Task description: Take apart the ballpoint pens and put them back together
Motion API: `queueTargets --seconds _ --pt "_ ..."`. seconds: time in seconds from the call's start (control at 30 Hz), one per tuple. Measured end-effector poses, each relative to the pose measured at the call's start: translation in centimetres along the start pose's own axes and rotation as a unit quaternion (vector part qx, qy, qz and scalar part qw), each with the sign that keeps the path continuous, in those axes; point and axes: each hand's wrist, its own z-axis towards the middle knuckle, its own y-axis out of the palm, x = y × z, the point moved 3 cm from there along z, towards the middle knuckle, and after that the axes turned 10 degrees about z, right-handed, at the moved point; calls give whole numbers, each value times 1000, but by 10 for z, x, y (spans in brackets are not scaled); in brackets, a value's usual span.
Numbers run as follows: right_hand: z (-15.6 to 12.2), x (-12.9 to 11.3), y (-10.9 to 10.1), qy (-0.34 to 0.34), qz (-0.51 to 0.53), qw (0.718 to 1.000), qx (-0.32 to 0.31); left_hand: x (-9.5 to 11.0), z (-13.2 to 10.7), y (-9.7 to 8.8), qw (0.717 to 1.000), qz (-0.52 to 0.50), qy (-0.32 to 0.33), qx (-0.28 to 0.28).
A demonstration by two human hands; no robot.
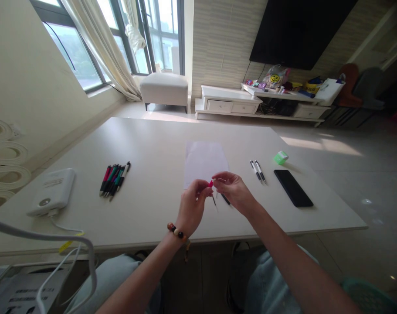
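My left hand (193, 203), with a beaded bracelet at the wrist, is closed in a pinch on a small red pen part (211, 184). My right hand (232, 189) is also closed, its fingertips meeting at the upper end of that red part; whatever else they pinch is too small to make out. A thin dark refill (214, 200) points down below the fingers. Under my right hand shows a black pen piece (225, 199), partly hidden. Both hands are above the near edge of a white sheet of paper (205, 159).
On the white table (152, 218), a bunch of pens (114, 179) lies left and two white-and-black pens (257, 171) lie right. Further right are a green-and-white box (281, 157) and a black phone (293, 187). A corded white device (57, 189) occupies the left end.
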Motion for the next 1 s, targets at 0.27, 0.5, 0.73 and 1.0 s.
queueTargets --seconds 0.27,0.5,0.73,1.0 --pt "2 2 -1 15 -23 1000 -9 1 1 -3 1000 5 4 6" --pt "-1 -2 0 8 -32 999 -30 1 1 -2 1000 20 3 3" --pt "-2 -7 -3 -6 -54 998 -45 1 1 -2 1000 24 11 5" --pt "1 -11 -29 -29 -397 917 24 -2 -1 -6 999 35 10 17"
